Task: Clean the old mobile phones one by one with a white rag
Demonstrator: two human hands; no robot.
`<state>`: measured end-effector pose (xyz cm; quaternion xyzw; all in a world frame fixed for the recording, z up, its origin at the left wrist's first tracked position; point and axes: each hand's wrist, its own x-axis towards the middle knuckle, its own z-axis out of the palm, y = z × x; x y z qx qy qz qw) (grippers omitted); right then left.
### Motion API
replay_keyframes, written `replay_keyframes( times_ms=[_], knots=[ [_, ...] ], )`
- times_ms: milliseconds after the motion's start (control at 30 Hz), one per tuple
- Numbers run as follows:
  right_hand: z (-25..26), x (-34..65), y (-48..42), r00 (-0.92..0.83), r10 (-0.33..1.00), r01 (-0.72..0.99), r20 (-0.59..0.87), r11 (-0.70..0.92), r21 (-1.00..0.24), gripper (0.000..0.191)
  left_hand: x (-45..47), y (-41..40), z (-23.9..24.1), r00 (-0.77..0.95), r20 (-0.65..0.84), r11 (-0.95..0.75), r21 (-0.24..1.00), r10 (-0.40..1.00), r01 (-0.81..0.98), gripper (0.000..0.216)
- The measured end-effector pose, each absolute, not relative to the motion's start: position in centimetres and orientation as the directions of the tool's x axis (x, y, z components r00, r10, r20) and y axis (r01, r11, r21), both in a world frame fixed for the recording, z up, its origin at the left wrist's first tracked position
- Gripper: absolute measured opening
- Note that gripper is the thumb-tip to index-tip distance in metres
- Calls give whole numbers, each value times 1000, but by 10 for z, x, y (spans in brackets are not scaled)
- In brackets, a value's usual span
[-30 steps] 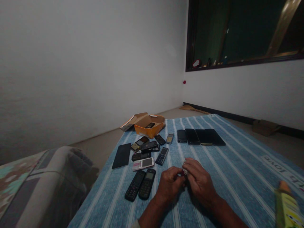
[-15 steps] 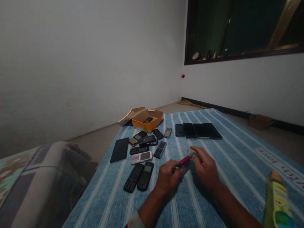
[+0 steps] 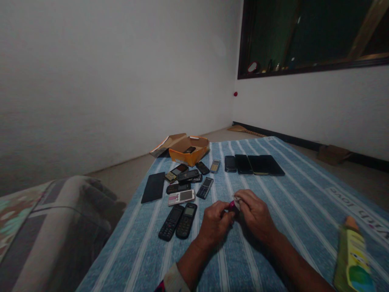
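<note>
Both my hands meet low over a blue striped cloth [image 3: 298,190]. My left hand [image 3: 215,223] is closed round a small pink object [image 3: 232,205], mostly hidden in the fingers; I take it for a small phone. My right hand [image 3: 254,215] pinches a small whitish piece [image 3: 237,201] against the pink object's end. Just left of my hands lie two black keypad phones [image 3: 179,221] side by side and a white-and-pink phone [image 3: 181,197].
Several more keypad phones [image 3: 188,178] and a black slab phone [image 3: 153,187] lie further left. A row of dark smartphones [image 3: 253,164] sits beyond. An open orange box [image 3: 190,151] holds one phone. A yellow-green bottle [image 3: 352,259] stands at the right. A cushion [image 3: 45,227] lies at the left.
Half a second ago the pink object showed more between my hands, held a little higher. Now my hands have closed together round it and only its tip shows.
</note>
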<state>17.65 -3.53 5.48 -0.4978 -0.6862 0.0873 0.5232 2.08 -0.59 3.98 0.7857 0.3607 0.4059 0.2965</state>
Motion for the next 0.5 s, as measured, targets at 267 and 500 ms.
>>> replay_keyframes(
  times_ms=[267,500],
  knots=[
    [61,167,-39,120,827,541,550,410,-734,20,19,-7,40,423,460,-608,717,780,342,12],
    [57,165,-41,137,859,508,493,366,-779,21,20,-9,38,418,433,-586,720,798,372,11]
  ],
)
